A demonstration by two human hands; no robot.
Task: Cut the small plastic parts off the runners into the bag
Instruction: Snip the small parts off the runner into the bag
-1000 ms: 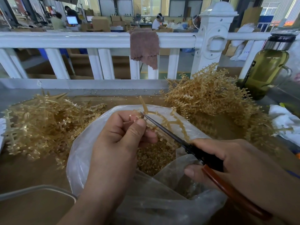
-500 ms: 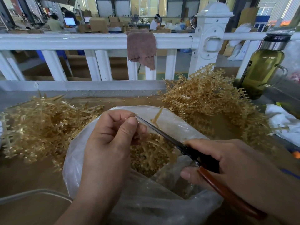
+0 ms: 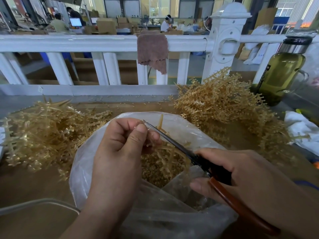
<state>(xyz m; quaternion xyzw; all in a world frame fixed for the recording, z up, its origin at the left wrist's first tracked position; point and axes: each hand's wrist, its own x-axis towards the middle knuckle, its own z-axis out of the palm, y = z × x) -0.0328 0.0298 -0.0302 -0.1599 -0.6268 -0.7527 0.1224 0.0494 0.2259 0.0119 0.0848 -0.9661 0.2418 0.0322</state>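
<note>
1. The left hand [image 3: 120,147] is closed on one runner [image 3: 161,122], pinching it between the thumb and the curled fingers. It holds the runner directly above the open mouth of the bag [image 3: 82,169], so each cut part should fall inside and not on the desk [image 3: 34,183]
2. The right hand [image 3: 241,173] grips the scissors [image 3: 172,140] by their dark and red-brown handles. The thin blades point up toward the left fingertips, with the tip just beside the thumb. I cannot tell if the blades touch a part at this instant
3. The bag already contains a heap of small parts [image 3: 155,168], and the branches of the held runner hang over this heap
4. Two piles of runners lie on the desk, the left pile [image 3: 43,131] and the right pile [image 3: 224,107], both near the bag. I judge that one is the supply and one the finished runners, but I cannot tell which
5. The blade tip is very close to the thumb, so the next cuts need small, careful snips
</note>
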